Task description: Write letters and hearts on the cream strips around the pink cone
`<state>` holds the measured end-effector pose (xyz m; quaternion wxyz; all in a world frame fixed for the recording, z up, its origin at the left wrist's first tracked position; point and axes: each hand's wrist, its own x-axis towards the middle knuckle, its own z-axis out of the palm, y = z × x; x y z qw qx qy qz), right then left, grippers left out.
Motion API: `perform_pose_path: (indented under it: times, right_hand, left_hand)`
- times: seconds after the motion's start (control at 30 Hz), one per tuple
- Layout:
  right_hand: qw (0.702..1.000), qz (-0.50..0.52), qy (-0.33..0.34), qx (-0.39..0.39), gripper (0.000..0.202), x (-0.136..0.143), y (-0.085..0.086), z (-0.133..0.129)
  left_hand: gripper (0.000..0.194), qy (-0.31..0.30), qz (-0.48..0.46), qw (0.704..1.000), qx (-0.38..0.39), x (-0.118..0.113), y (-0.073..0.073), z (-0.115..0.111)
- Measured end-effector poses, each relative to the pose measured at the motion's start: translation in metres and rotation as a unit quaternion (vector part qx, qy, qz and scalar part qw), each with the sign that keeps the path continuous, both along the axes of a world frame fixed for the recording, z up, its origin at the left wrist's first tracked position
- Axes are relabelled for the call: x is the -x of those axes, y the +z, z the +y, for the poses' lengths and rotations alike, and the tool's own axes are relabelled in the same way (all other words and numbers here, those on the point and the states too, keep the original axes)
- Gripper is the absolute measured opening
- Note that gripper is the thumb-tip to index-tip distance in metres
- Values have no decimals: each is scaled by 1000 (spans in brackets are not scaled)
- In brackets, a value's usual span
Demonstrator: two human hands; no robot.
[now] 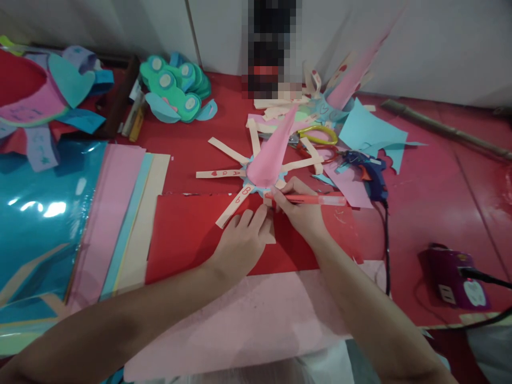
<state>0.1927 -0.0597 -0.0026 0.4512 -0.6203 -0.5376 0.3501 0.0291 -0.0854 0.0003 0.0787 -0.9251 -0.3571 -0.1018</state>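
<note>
Right hand: the right hand (300,208) is closed, thumb and fingers together, on an orange-red pen (326,200), whose tip is brought to a cream strip (271,233) at the near side of the cone piece.
Left hand: the left hand (242,237) is laid palm down with its fingers slightly apart, the fingertips placed by the same strip.
Cone piece: a pink cone (269,162) is stood on a blue scalloped base (247,177), at the far edge of a red sheet (192,234); cream strips are spread outward around it.
Marked strips: "Bb" is written in red on one strip (233,207); letters and a heart are drawn on another (216,174).
Beyond the cone: yellow-handled scissors (320,133), a blue glue gun (372,176), blue paper (370,130) and a second pink cone (352,82) are placed to the right.
Left side: pink paper (116,202) is laid beside shiny blue wrap (36,197); green paper cutouts (176,88) are piled farther back.
Right side: a purple socket box (458,280) is set on the red desk (416,213), with a stick (444,127) near the wall.
</note>
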Motion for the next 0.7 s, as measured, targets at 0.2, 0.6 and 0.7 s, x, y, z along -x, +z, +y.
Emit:
perform_pose_path:
  times: [0.2,0.6,0.7]
  right_hand:
    - [1000,-25,-11,-9,32,-2,-3,0]
    - [993,53,-99,-46,31,-1,3,0]
    - [984,44,-146,-93,26,1,4,-2]
  left_hand:
    - [35,4,-11,1000,23,-1,-1,0]
    - [35,1,-12,1000,-29,-2,1,1]
    - [32,-12,-39,999,-10,-1,0,3]
